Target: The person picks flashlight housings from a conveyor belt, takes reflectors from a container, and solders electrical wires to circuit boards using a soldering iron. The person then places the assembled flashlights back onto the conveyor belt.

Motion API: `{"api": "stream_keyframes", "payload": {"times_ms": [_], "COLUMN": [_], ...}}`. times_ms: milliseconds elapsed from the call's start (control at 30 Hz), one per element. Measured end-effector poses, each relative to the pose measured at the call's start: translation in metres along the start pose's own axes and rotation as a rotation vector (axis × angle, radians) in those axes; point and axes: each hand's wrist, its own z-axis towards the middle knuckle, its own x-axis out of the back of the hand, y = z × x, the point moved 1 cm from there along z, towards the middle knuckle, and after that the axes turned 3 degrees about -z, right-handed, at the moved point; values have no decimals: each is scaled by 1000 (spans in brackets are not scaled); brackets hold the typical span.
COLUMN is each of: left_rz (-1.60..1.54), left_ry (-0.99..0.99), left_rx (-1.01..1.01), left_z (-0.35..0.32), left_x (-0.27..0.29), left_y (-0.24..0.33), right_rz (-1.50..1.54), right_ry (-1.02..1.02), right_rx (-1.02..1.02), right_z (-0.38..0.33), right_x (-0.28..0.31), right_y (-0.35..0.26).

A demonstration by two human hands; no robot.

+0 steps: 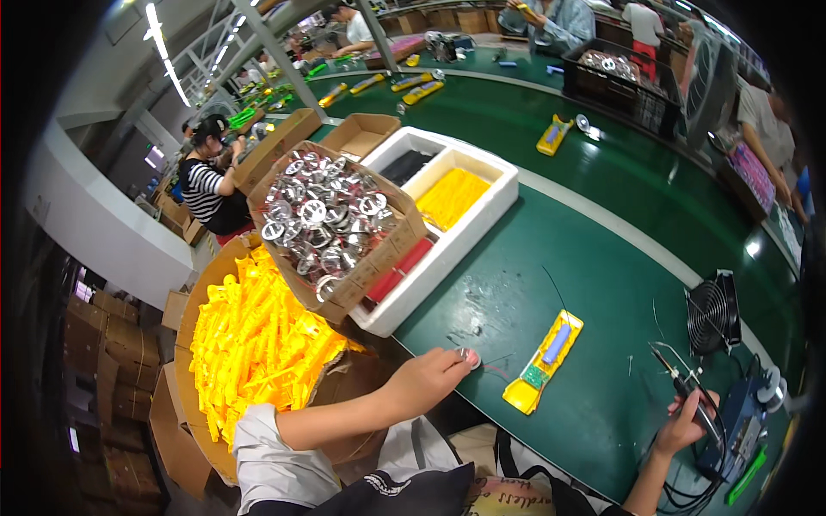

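My left hand (426,378) is closed, pinching a small round lamp part (472,359) at the table's near edge. Thin wires run from that part toward the green circuit board (535,376) in a yellow flashlight housing half (520,396). A blue-violet battery cell (557,343) lies in the same housing, and a thin dark wire sticks up from its far end. At the right, my right hand (686,423) is wrapped around a soldering iron (707,420). Its tip points up and away, beside a bent metal wire feeder, apart from the housing.
A cardboard box of silvery reflectors (323,215) stands left of a white foam tray (495,202) with yellow and black wires. Yellow housings (249,335) fill a large carton. A small black fan (714,314) and blue soldering station (731,421) stand right. Beyond runs a green conveyor (482,103).
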Motion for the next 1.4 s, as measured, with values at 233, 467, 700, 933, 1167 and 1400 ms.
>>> {"api": "stream_keyframes", "payload": {"times_ms": [233, 467, 700, 933, 1167, 1400], "left_rz": [-141, -331, -391, -326, -290, -372], "left_ry": [83, 306, 312, 154, 212, 117], "left_rx": [189, 518, 571, 336, 299, 111], "left_z": [20, 16, 10, 12, 21, 24], "left_x": [-13, -43, -61, -61, -69, -60], "left_y": [11, 18, 25, 62, 48, 16], "right_rz": [36, 42, 0, 6, -15, -95], "right_ry": [10, -2, -26, -64, -25, 79], "right_rx": [54, 52, 14, -17, -46, -27], "right_z": [-2, -2, -6, -4, 1, 13], "right_x": [0, 5, -4, -8, -9, 2], "right_y": [-2, -1, -9, -13, -4, -4]}}
